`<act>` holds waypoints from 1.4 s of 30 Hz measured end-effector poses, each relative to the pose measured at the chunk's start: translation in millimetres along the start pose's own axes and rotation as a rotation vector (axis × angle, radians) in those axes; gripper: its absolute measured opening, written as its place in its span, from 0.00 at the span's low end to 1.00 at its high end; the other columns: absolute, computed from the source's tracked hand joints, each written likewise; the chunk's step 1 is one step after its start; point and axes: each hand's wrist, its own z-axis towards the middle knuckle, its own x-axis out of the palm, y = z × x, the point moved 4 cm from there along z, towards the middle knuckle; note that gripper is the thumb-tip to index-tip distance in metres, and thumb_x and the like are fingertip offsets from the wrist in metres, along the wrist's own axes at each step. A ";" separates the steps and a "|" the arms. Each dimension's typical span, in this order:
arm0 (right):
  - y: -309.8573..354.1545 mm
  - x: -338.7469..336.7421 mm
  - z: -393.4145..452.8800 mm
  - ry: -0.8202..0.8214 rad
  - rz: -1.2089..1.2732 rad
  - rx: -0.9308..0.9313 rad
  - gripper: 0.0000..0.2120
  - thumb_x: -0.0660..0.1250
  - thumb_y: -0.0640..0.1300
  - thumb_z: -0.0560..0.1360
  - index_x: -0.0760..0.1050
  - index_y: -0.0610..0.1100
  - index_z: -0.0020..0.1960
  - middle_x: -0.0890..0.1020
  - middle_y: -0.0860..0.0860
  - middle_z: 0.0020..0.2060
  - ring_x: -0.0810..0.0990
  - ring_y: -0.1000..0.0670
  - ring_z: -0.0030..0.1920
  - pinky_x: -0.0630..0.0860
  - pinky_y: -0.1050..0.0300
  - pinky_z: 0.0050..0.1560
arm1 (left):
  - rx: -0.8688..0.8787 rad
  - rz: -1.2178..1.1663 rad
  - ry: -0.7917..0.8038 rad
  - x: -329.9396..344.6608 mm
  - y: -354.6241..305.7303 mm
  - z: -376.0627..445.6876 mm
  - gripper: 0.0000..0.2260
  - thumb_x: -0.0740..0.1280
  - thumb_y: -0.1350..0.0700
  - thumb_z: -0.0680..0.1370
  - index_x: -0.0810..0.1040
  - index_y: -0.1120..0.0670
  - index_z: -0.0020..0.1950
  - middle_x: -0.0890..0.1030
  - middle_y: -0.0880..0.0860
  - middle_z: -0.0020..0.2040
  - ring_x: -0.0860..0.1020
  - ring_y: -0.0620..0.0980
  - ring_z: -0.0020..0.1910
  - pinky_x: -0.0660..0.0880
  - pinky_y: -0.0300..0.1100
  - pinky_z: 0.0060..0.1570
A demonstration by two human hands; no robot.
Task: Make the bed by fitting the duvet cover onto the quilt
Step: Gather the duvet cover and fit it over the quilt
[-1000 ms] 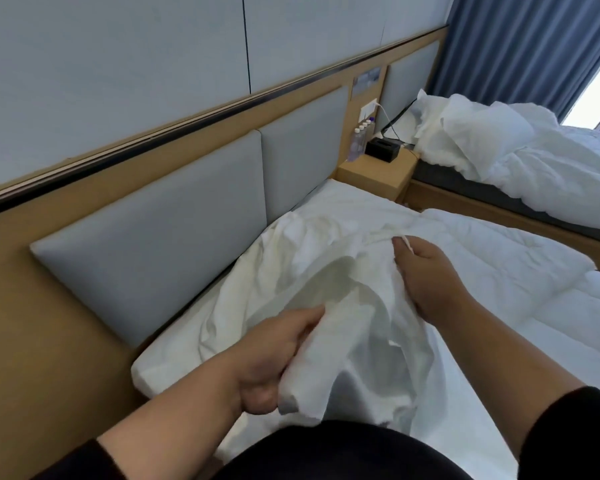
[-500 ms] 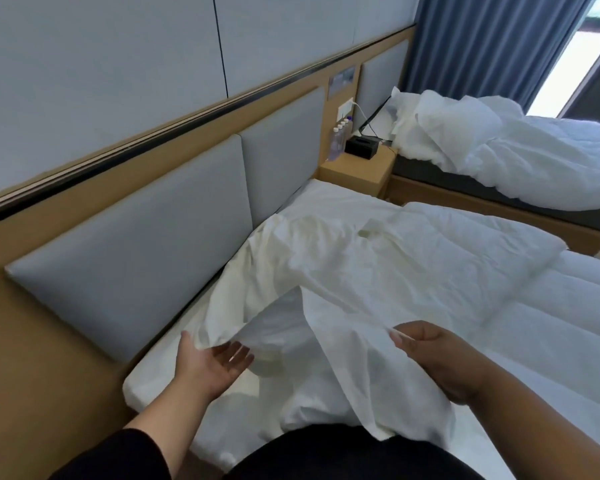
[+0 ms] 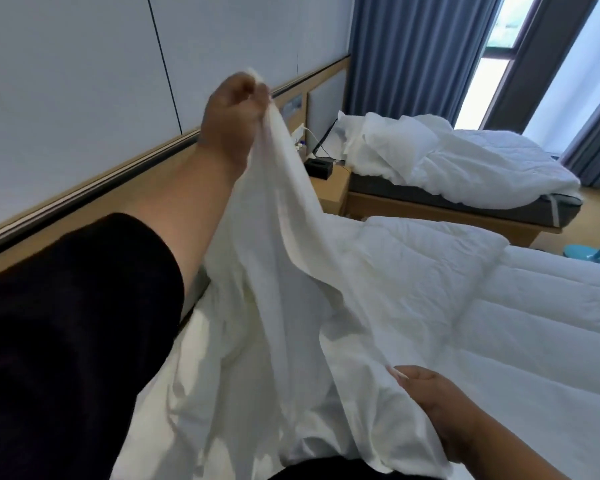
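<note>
Nearest us, our right hand (image 3: 440,407), low at the lower right: thumb and curled fingers pinch a fold of the white duvet cover (image 3: 291,289).

Black sleeve (image 3: 66,323) of our left arm, crossing the lower left.

Duvet cover: thin, creased cloth, hanging from a raised corner down to our lap and spreading over the near bed, where its lower part overlaps the quilt.

Our left hand (image 3: 234,114), lifted high against the wall: fingers closed round the cover's corner, which sticks out above the fist.

Quilt (image 3: 465,271): stitched and padded, lying flat on the near bed to the right of the cover.

Wooden nightstand (image 3: 329,192) between the beds, bearing a black box (image 3: 319,167).

Second bed (image 3: 465,199), with crumpled white bedding (image 3: 447,161) heaped on it.

Blue curtains (image 3: 413,53) at the window, farthest.
</note>
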 end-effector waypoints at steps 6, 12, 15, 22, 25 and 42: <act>7.8 -7.7 -2.9 -0.086 0.076 -0.007 0.14 0.73 0.42 0.76 0.82 0.38 0.33 0.79 0.43 0.30 0.78 0.48 0.28 0.74 0.61 0.29 | -0.104 0.116 0.574 90.7 19.0 -11.2 0.07 0.67 0.51 0.77 0.78 0.49 0.39 0.79 0.47 0.46 0.76 0.49 0.49 0.73 0.47 0.55; 18.9 -14.2 -6.0 -0.178 0.087 -0.059 0.17 0.68 0.51 0.76 0.80 0.36 0.40 0.79 0.42 0.33 0.79 0.47 0.32 0.76 0.59 0.33 | -0.451 0.298 0.678 92.4 105.2 -118.0 0.12 0.64 0.45 0.82 0.83 0.44 0.62 0.77 0.45 0.69 0.74 0.47 0.66 0.69 0.47 0.68; 20.4 -19.9 -2.2 -0.229 0.046 -0.123 0.28 0.70 0.59 0.71 0.78 0.31 0.47 0.79 0.40 0.38 0.78 0.45 0.38 0.77 0.55 0.38 | -0.464 0.413 0.538 71.9 117.5 -193.9 0.12 0.66 0.45 0.80 0.84 0.51 0.49 0.85 0.50 0.50 0.81 0.48 0.49 0.78 0.50 0.57; 32.0 -20.9 8.8 -0.360 -0.208 -0.146 0.17 0.57 0.56 0.84 0.83 0.51 0.50 0.87 0.53 0.43 0.85 0.55 0.45 0.79 0.58 0.49 | -0.638 0.221 0.683 62.6 110.8 -312.1 0.25 0.65 0.25 0.66 0.76 0.36 0.58 0.79 0.29 0.54 0.77 0.30 0.54 0.74 0.35 0.59; 32.8 -16.1 17.1 -0.413 -0.350 -0.209 0.14 0.55 0.57 0.84 0.78 0.53 0.55 0.82 0.58 0.48 0.80 0.56 0.52 0.74 0.56 0.58 | -0.561 0.250 0.665 75.2 119.8 -316.4 0.33 0.75 0.36 0.68 0.67 0.36 0.70 0.76 0.30 0.64 0.72 0.28 0.64 0.69 0.28 0.63; -3.1 -28.2 2.8 -0.222 -0.002 0.194 0.21 0.61 0.59 0.81 0.71 0.45 0.39 0.63 0.50 0.27 0.57 0.52 0.25 0.55 0.60 0.25 | -0.570 0.239 0.520 84.3 128.0 -267.1 0.10 0.71 0.48 0.78 0.79 0.39 0.59 0.83 0.36 0.53 0.80 0.34 0.53 0.77 0.41 0.59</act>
